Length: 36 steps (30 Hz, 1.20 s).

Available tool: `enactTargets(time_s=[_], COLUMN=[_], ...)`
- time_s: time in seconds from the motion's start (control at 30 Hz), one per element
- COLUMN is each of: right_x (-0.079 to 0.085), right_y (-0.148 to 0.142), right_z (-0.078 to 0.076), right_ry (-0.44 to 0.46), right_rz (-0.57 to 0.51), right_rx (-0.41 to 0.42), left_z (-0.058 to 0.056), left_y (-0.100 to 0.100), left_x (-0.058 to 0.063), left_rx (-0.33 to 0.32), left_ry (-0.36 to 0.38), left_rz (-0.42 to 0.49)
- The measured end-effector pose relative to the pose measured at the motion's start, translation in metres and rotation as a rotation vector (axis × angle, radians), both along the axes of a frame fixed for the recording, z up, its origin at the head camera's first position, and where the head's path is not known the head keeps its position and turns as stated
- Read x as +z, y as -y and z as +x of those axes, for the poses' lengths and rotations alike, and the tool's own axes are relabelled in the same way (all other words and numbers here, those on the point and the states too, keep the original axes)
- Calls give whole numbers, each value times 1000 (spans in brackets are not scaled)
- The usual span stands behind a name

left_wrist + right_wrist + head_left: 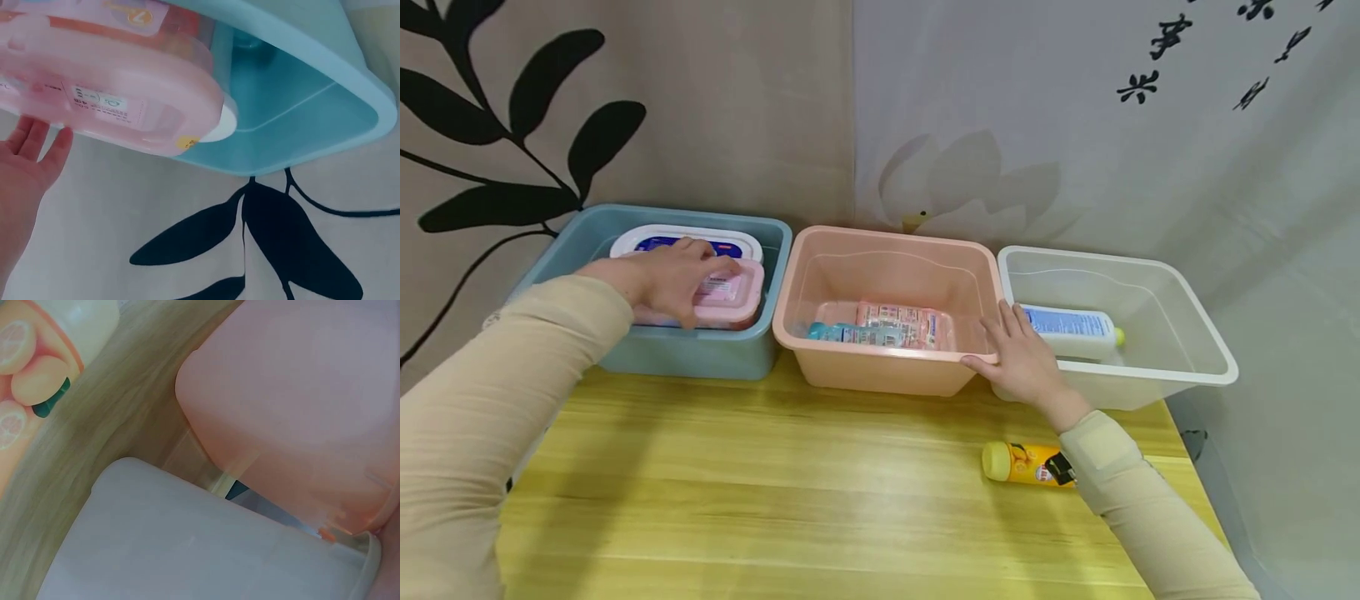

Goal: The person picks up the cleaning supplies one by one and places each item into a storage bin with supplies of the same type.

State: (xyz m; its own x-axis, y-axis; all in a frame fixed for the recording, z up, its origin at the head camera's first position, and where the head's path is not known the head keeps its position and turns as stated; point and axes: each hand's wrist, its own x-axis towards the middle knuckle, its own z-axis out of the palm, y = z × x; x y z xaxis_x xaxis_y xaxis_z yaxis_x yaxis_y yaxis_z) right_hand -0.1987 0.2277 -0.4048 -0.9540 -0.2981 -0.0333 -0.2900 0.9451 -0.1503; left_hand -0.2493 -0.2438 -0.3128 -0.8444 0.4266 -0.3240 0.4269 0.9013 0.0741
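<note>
My left hand (pixel 666 271) reaches over the blue bin (pixel 692 354), its spread fingers touching a pink lidded plastic box (pixel 748 296) with a printed label. In the left wrist view the fingertips (pixel 64 136) lie right at the edge of this pink box (pixel 144 94). Behind it lies a white lidded box (pixel 625 240) with a dark blue label. My right hand (pixel 1022 358) rests where the rims of the pink bin (pixel 880 371) and white bin (pixel 1180 382) meet, fingers extended and thumb out along the pink rim.
Inside the pink bin are a blue-tinted bottle (pixel 857 335) and a pink printed packet (pixel 898 321). A white bottle (pixel 1071 333) with a blue label lies in the white bin. A yellow-capped orange bottle (pixel 1026 463) lies on the wooden table (pixel 820 500), partly under my right sleeve. Curtains hang behind.
</note>
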Motion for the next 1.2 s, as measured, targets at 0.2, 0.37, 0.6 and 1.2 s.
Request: enactTargets(time_s=[0.2,0.37,0.6,1.2], right_x=[1,2,0,-3], right_y=[-3,-3,-3,-4], right_z=[0,-1,-4,-3], right_ry=[2,-24,-16,-22], right_rz=[-6,-4,-13,-13], right_rx=[1,4,11,15], left_z=[-4,-2,4,19], left_y=[-1,-1,0,11], left_x=[-7,-3,3,-14], left_rx=[3,-17,27,-15], left_ry=[26,11,92,143], left_rz=[67,84,104,120])
